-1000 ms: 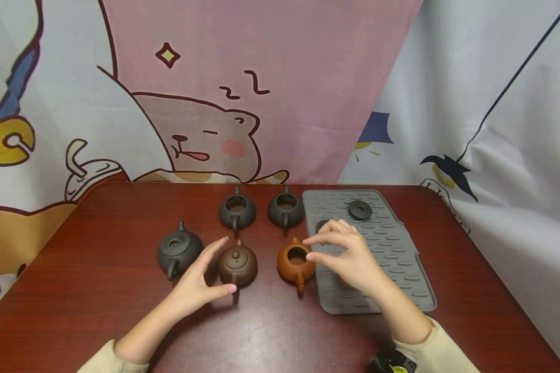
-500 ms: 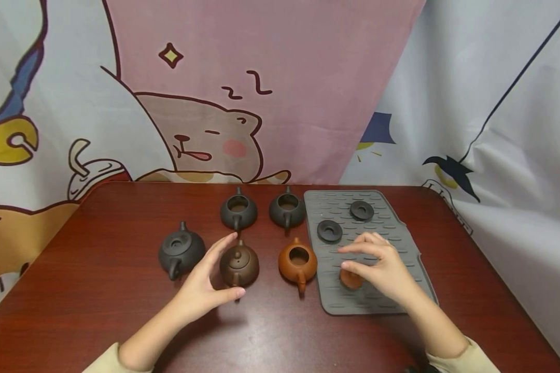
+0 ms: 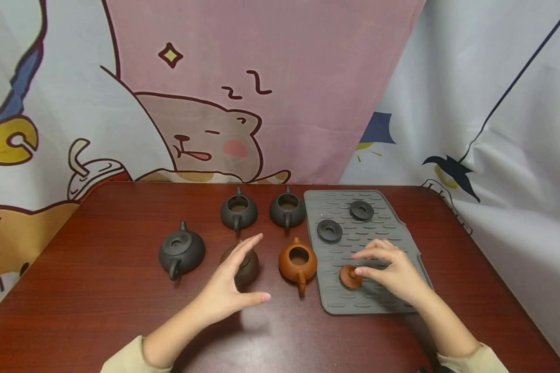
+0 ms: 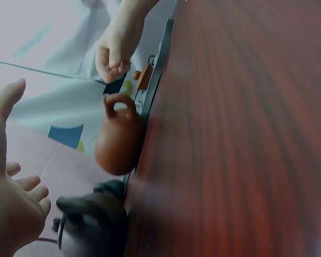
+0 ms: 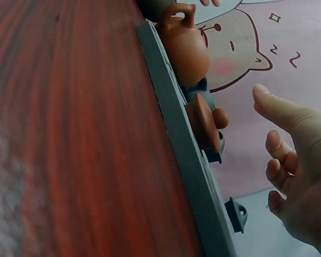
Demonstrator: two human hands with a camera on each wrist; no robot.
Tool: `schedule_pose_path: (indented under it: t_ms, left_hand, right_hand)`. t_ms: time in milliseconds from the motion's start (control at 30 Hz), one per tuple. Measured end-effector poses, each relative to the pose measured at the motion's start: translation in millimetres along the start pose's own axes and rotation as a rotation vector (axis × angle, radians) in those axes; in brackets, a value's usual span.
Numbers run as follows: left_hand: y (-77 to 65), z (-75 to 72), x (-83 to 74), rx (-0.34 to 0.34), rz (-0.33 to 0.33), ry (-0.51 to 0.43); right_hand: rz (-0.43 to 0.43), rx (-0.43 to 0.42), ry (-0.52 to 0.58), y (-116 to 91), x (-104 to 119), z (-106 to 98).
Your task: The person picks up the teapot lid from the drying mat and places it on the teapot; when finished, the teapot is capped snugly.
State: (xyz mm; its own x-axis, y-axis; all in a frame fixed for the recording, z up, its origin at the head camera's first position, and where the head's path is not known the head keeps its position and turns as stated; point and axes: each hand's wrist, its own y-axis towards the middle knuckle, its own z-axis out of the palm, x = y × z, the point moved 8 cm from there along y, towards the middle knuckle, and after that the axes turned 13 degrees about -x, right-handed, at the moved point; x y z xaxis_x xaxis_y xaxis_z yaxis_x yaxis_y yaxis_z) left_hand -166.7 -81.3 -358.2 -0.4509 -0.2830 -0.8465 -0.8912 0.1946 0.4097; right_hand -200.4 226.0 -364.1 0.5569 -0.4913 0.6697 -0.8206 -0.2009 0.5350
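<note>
My left hand [image 3: 226,292] hovers over the brown teapot [image 3: 250,270], partly hiding it; thumb and fingers are spread and hold nothing. To its right stands the orange clay teapot [image 3: 287,268], uncovered, its handle toward me. On the grey mat [image 3: 329,305] lies the matching orange lid [image 3: 347,280], knob up. My right hand [image 3: 394,272] is just right of this lid, thumb and forefinger apart around the knob's height. In the right wrist view a gap shows between the right thumb [image 5: 278,110] and the lid's knob [image 5: 220,118].
Two uncovered dark teapots, one at the back left [image 3: 249,215] and one at the back right [image 3: 298,212], stand beyond the orange one. A lidded dark teapot [image 3: 189,256] is at left. Two dark lids, a nearer one [image 3: 322,234] and a farther one [image 3: 354,213], lie on the mat.
My right hand has moved right from beside the orange teapot to the orange lid, uncovering the nearer dark lid. My left hand has drifted right across the brown teapot toward the orange one.
</note>
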Motion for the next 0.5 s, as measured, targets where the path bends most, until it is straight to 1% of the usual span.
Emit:
schedule_pose_path:
  t_ms: [167,300,500]
  left_hand:
    - [3.2,16.8,-4.5,0.038,-0.011,-0.036]
    - [5.8,28.7,-4.6,0.055,-0.029,-0.047]
    - [10.1,44.1,0.9,0.067,-0.053,-0.060]
  right_hand:
    - [0.031,0.035,0.039,-2.8,-10.4,1.4]
    - [0.064,0.059,0.050,-4.6,-16.6,3.4]
    - [0.054,0.071,0.087,-2.5,0.8,5.5]
